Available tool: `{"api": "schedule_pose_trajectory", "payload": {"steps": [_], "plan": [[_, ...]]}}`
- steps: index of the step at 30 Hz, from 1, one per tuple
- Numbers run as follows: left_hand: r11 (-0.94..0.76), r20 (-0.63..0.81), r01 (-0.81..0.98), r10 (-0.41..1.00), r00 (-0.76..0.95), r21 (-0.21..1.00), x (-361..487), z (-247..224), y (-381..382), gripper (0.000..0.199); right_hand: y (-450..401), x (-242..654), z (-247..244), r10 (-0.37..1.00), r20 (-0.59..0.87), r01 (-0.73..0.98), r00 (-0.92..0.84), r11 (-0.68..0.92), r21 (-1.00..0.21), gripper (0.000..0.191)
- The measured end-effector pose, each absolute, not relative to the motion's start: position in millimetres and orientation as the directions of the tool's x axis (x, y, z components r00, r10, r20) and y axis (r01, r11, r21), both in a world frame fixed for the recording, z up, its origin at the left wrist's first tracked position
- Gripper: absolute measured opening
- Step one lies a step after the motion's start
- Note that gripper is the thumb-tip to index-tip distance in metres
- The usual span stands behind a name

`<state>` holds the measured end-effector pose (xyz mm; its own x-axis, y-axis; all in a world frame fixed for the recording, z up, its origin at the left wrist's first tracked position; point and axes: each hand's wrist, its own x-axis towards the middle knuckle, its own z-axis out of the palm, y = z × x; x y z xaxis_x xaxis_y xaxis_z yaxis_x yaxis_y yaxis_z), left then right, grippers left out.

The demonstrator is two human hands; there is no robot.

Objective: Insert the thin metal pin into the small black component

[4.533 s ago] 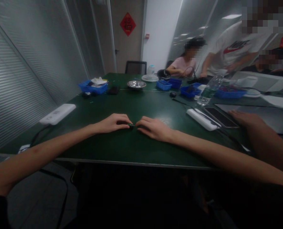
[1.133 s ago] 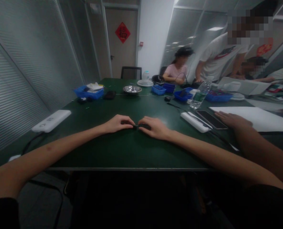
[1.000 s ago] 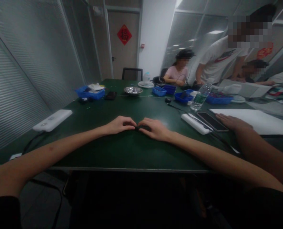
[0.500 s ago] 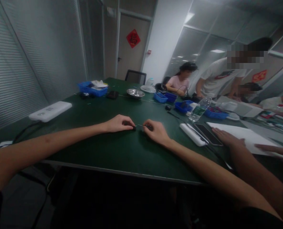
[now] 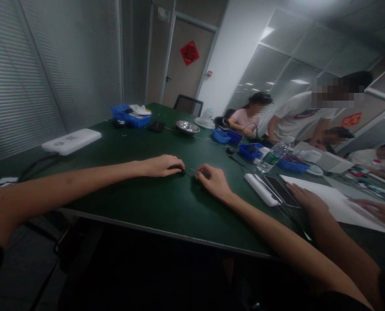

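Low over the green table (image 5: 130, 207), my left hand (image 5: 161, 166) is closed on a small black object (image 5: 181, 171). Its fingers cover most of the object, so its kind does not show. My right hand (image 5: 214, 180) is a short way to the right, thumb and fingers pinched together on a thin, pale, needle-like piece (image 5: 193, 170). The tip of that piece points left toward the black object, and a small gap lies between the two. How far the thin piece runs back inside my right hand is hidden.
A white power bank (image 5: 72, 141) lies left, another white device (image 5: 261, 189) right beside a dark phone (image 5: 281, 190). A co-worker's hand (image 5: 304, 196) rests near white paper (image 5: 338, 207). Farther back are a metal bowl (image 5: 187, 127), blue trays (image 5: 221, 135) and a bottle (image 5: 270, 159).
The thin piece in my right hand has drawn slightly away from the black object. My left hand has turned a little, showing more of its back. The whole view has shifted slightly.
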<state>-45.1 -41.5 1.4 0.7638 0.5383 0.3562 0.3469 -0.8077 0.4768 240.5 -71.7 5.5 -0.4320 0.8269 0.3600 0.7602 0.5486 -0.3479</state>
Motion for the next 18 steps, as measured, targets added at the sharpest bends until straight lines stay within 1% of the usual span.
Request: {"api": "schedule_pose_trajectory", "payload": {"steps": [2, 5, 8, 10, 14, 18], "plan": [[-0.789, 0.367, 0.393, 0.581, 0.727, 0.472, -57, 0, -28, 0.026, -72, 241, 6, 0.826, 0.354, 0.758, -0.439, 0.552, -0.347, 0.022], [-0.716, 0.37, 0.501, 0.688, 0.625, 0.485, -83, -2, -4, 0.029, -71, 241, 6, 0.828, 0.347, 0.766, -0.44, 0.548, -0.336, 0.022], [-0.571, 0.344, 0.621, 0.821, 0.456, 0.537, -114, -3, 20, 0.033, -73, 240, 6, 0.828, 0.345, 0.769, -0.441, 0.547, -0.33, 0.022], [-0.463, 0.311, 0.666, 0.887, 0.343, 0.585, -135, -3, 33, 0.034, -73, 239, 7, 0.825, 0.348, 0.767, -0.445, 0.552, -0.329, 0.022], [-0.333, 0.269, 0.655, 0.942, 0.2, 0.679, -171, -5, 55, 0.035, -75, 239, 9, 0.827, 0.335, 0.763, -0.452, 0.553, -0.334, 0.021], [-0.257, 0.223, 0.632, 0.965, 0.134, 0.731, -197, -8, 69, 0.036, -77, 239, 12, 0.828, 0.315, 0.756, -0.463, 0.555, -0.347, 0.022]]}}
